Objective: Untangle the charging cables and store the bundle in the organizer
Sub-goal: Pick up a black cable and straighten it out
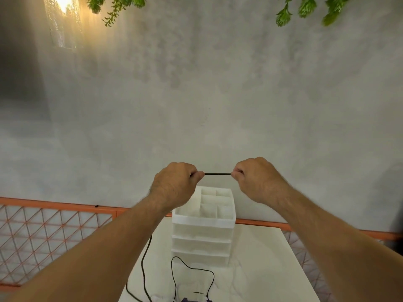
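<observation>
A black charging cable [217,174] is stretched taut between my two raised hands, above the organizer. My left hand [174,185] pinches one side of it and my right hand [255,179] pinches the other. More black cable [144,264] hangs down under my left forearm, and a thinner black cable [192,268] loops over the table in front. The white plastic organizer [204,225] stands on the table, with several open compartments on top and three drawers below. Where the cables end at the bottom edge is cut off.
The white table [261,269] stands against a grey wall [218,94]. An orange wire-mesh frame [43,232] runs behind and beside it. A small dark object [189,300] lies at the bottom edge. Green leaves [305,7] hang at the top.
</observation>
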A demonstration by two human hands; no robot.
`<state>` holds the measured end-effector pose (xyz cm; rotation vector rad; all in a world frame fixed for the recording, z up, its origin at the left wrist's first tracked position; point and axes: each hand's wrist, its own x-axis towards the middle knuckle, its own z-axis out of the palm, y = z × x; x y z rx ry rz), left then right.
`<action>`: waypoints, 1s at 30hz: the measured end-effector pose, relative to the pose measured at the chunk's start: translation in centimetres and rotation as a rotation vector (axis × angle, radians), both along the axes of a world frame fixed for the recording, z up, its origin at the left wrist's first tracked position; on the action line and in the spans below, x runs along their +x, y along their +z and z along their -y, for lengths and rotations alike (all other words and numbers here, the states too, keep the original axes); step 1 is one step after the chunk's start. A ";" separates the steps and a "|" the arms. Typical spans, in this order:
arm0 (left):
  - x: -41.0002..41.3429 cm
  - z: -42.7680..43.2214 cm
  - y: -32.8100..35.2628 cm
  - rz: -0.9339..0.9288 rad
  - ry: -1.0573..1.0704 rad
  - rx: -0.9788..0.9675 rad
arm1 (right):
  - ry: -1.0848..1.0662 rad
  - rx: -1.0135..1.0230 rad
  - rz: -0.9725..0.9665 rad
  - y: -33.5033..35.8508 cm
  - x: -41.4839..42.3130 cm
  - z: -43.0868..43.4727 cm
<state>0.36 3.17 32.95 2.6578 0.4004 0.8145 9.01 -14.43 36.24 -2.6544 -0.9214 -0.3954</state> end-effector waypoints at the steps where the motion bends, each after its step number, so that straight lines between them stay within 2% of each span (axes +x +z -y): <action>1: -0.1 -0.2 0.1 0.004 0.006 0.004 | -0.015 -0.015 0.018 0.1 0.3 0.4; 5: -0.8 -1.9 0.3 0.044 0.047 -0.001 | -0.116 -0.026 0.100 0.0 2.0 3.1; 9: -0.8 -2.3 -0.2 0.064 0.029 0.002 | -0.178 -0.041 -0.026 -0.8 3.0 4.7; 16: -0.1 -0.5 -0.1 0.117 -0.135 -0.100 | 0.159 0.249 -0.453 -2.4 0.2 1.5; 20: 0.2 0.5 0.2 0.136 -0.180 -0.070 | 0.300 0.402 -0.522 -3.1 -1.7 -1.4; 25: -0.2 -0.1 0.3 0.145 -0.188 -0.064 | 0.241 0.563 -0.448 -3.0 -2.0 -2.5; 30: -0.8 -0.7 0.8 0.047 -0.138 -0.012 | 0.206 0.425 -0.232 -2.3 -1.4 -2.3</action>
